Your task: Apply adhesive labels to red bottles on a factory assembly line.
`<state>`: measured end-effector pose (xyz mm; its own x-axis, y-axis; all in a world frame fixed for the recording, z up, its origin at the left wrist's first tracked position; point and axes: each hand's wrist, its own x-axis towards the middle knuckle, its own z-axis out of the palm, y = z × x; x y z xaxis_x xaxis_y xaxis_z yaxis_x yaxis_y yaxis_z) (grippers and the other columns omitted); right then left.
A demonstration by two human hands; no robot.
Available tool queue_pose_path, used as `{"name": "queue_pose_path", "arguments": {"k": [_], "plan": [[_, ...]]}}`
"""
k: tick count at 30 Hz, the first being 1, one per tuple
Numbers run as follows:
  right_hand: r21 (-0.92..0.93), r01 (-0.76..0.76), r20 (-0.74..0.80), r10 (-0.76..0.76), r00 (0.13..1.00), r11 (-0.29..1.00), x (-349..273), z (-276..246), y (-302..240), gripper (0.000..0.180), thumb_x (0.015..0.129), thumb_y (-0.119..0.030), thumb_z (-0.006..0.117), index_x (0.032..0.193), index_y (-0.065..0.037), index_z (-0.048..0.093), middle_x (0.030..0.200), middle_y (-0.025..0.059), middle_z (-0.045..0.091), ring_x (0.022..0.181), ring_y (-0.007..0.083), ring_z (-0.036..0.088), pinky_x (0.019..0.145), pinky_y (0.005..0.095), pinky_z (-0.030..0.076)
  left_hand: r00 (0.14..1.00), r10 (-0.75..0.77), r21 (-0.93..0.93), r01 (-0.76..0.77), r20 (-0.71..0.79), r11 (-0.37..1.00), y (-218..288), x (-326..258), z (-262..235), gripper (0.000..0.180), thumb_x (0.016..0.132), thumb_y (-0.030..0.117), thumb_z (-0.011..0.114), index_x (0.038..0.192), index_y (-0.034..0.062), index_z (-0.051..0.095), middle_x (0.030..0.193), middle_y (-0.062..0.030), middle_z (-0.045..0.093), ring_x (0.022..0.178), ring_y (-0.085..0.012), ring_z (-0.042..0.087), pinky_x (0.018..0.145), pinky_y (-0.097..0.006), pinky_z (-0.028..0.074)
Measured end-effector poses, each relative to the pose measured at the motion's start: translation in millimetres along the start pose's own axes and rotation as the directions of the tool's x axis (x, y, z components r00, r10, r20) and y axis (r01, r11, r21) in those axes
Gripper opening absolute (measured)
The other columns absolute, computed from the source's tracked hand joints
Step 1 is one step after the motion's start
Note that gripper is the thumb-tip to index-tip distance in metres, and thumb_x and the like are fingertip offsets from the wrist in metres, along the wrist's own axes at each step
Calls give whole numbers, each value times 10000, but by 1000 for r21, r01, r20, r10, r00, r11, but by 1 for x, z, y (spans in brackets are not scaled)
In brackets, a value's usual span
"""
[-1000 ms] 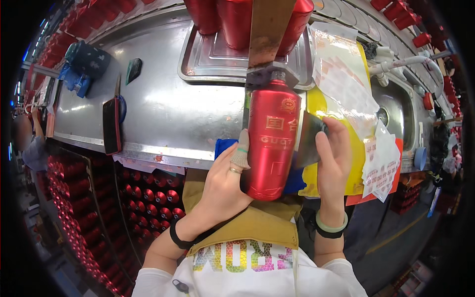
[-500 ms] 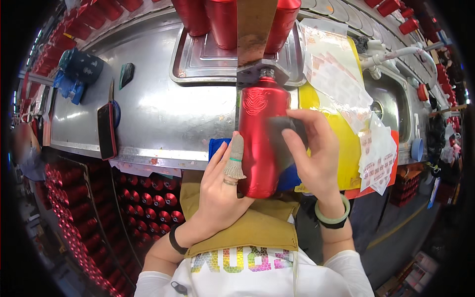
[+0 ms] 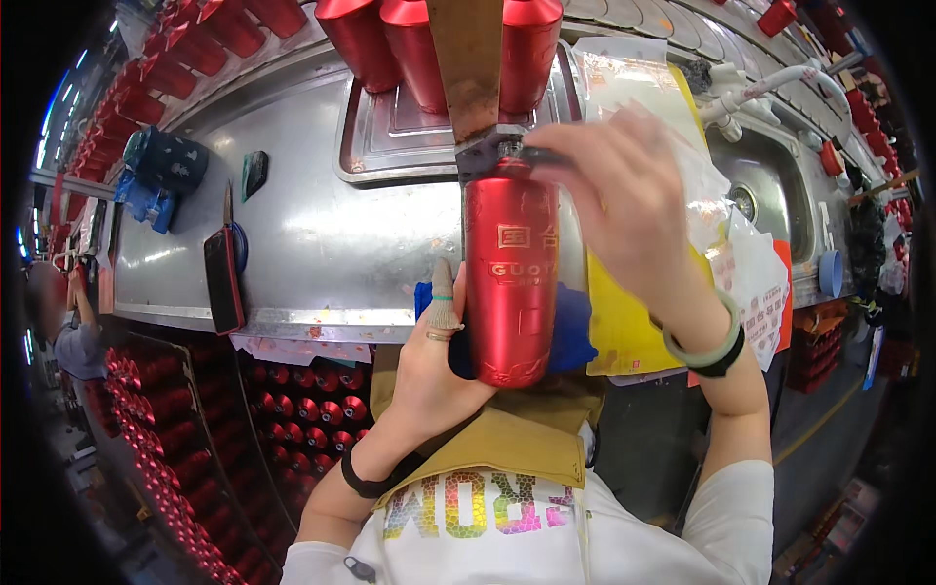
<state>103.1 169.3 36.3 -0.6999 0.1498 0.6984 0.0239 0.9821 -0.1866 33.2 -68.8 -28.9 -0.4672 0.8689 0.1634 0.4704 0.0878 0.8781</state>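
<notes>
- Apron (image 3: 487, 444) first, mustard-coloured, closest to the camera at the person's chest, over a white top with bright lettering.
- Left hand (image 3: 429, 366) comes up from below, a black band on the wrist, and its grip is closed round the lower part of the red bottle (image 3: 511, 278); one finger wears a wrapped cover and lies along the bottle's left side.
- Red bottle is held upright just in front of the tabletop (image 3: 322, 234) edge, gold markings on its face, a blue cloth (image 3: 575, 327) showing behind its base.
- Right hand (image 3: 624, 210) reaches in from the right, a pale green bangle and a dark band on the wrist; its fingers are spread over the bottle's top, at the grey cap (image 3: 492, 154). It is blurred, so whether it is pinching the cap I cannot tell.
- A brown strip (image 3: 470, 63) runs up from the cap.
- On the steel tabletop: a yellow sheet (image 3: 624, 327) under the right forearm, a dark phone (image 3: 222, 281) to the left, a metal tray (image 3: 390, 146) beyond the bottle.
- More red bottles (image 3: 409, 44) stand in that tray at the far edge.
- Far right, a sink (image 3: 770, 185) with a white hose (image 3: 770, 83).
- Far left, another person (image 3: 68, 331) at work, well apart.
</notes>
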Motion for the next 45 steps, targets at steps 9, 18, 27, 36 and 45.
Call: {"name": "queue_pose_path", "arguments": {"k": [9, 18, 27, 36, 45], "plan": [[185, -4, 4, 4, 1000, 983, -10, 15, -7, 220, 775, -65, 760, 989, -114, 745, 930, 33, 740, 776, 236, 617, 772, 363, 458, 994, -94, -75, 97, 49, 992, -3, 3, -3, 872, 769, 108, 890, 1496, -56, 438, 1402, -195, 627, 1255, -262, 649, 1058, -370, 503], [336, 46, 58, -69, 996, 941, -31, -3, -27, 260, 749, -72, 792, 1003, -113, 761, 989, 25, 750, 791, 208, 612, 760, 350, 462, 991, -16, 125, 0, 129, 992, -5, 4, -7, 800, 704, 134, 913, 1398, -19, 545, 1232, -162, 687, 1209, -376, 622, 1003, -430, 513], [459, 138, 107, -209, 972, 877, -61, -18, -41, 245, 791, -107, 736, 1034, -139, 742, 1034, 0, 738, 816, 196, 664, 769, 379, 507, 995, -26, 88, 17, 98, 996, -6, 8, -5, 846, 697, 141, 915, 1427, -20, 520, 1166, -147, 694, 1169, -370, 628, 1012, -449, 488], [400, -471, -37, 527, 849, 786, -47, -6, -51, 232, 931, -2, 691, 1160, -32, 672, 1054, 159, 714, 876, 314, 723, 779, 377, 560, 988, 5, 43, -12, 158, 999, -10, 8, -2, 1121, 714, 132, 899, 1578, -108, 227, 1303, -190, 630, 1201, -404, 596, 1057, -469, 449], [382, -719, -59, 791, 608, 581, -76, 1, -21, 196, 973, -71, 669, 1163, -25, 659, 823, 67, 616, 735, 155, 574, 666, 302, 455, 989, 143, 378, -121, -29, 918, 15, 5, 7, 885, 715, 171, 926, 1480, 6, 512, 1514, -278, 449, 1368, -425, 513, 1079, -469, 478]]}}
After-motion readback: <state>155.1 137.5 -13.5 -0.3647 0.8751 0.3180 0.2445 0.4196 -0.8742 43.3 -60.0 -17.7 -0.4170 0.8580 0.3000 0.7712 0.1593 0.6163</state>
